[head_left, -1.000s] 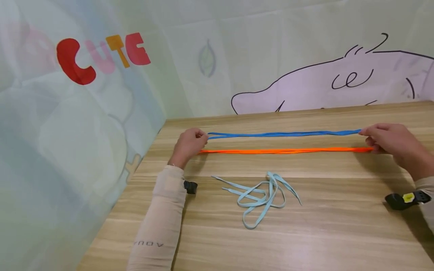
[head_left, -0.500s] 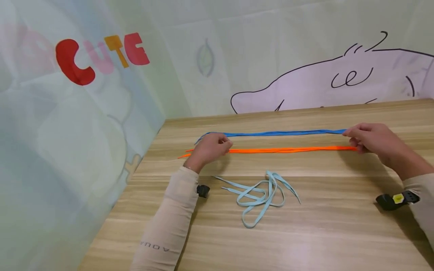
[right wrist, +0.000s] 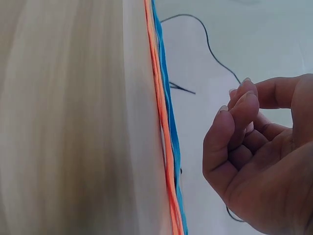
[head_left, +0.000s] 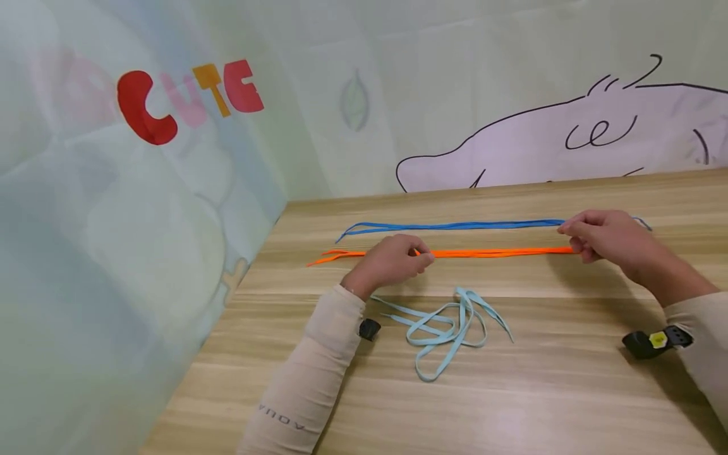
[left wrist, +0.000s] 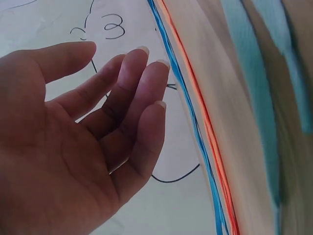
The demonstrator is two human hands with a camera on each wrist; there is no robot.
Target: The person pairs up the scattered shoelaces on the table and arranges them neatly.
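Observation:
A blue shoelace (head_left: 478, 225) lies doubled and stretched left to right near the table's back edge. Nearer to me, an orange shoelace (head_left: 489, 253) runs parallel to it, also doubled. My left hand (head_left: 395, 259) hovers over the orange lace's left part, fingers loosely bent and, in the left wrist view, holding nothing. Over the right ends of both laces is my right hand (head_left: 608, 239), hiding part of them. Its fingers are curled loosely with thumb close to the fingertips, and the right wrist view shows no lace between them. A light blue shoelace (head_left: 462, 296) lies tangled in front.
The wood-grain table (head_left: 512, 411) meets a printed cloth backdrop (head_left: 443, 95) at its back edge. Another cloth wall (head_left: 142, 253) with coloured letters stands along the left side.
My left hand has let go of the laces' left ends and moved right. My right hand has slid left, uncovering the blue lace's right end. The laces stay stretched out.

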